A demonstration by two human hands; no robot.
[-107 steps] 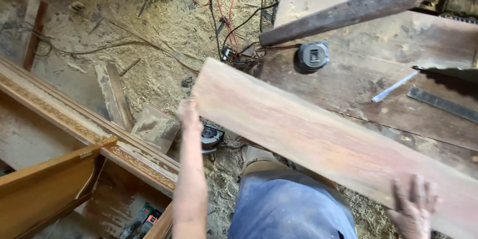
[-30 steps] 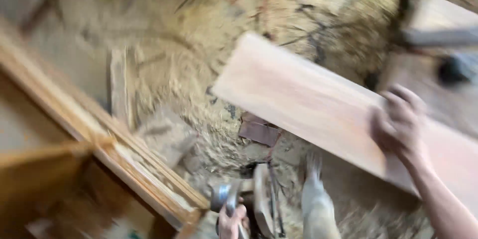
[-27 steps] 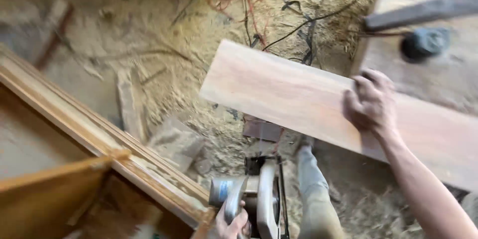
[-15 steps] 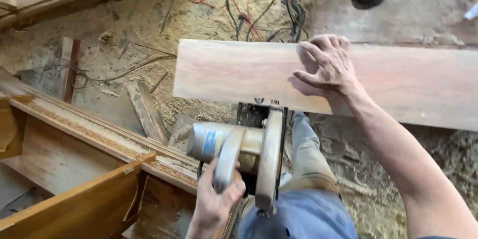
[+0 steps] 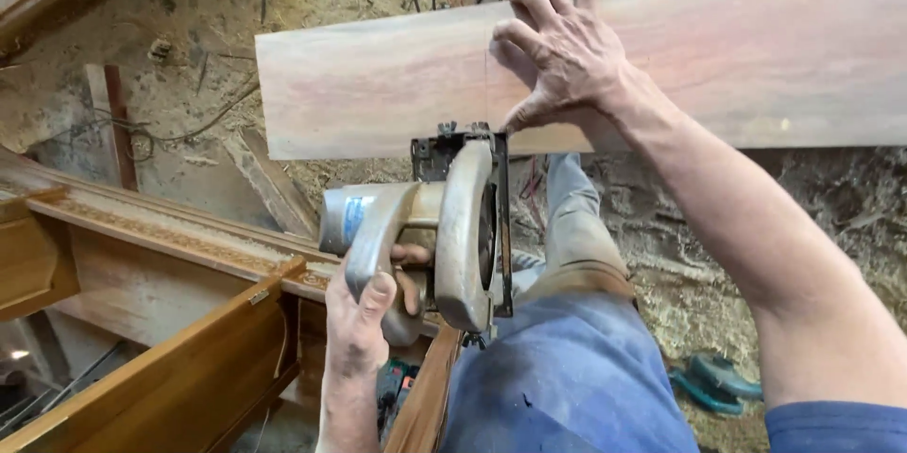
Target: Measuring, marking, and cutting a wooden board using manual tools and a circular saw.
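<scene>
Left hand (image 5: 364,321) wrapped tight round handle of circular saw (image 5: 444,226), blade guard nosed against near edge of plank (image 5: 737,56). Right hand (image 5: 562,47) spread flat beside cut line, apparently pinning plank steady over sawdust floor (image 5: 189,28).

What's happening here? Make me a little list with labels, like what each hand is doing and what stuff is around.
left hand: grips the handle of a grey circular saw
saw position: its front sits at the near edge of the plank
right hand: fingers spread, pressing on the long reddish wooden plank
plank: lies across the view, left end sticking out over the floor
floor: covered in sawdust, with cables and wood scraps
left side: carved wooden furniture frame
legs: blue trousers
</scene>
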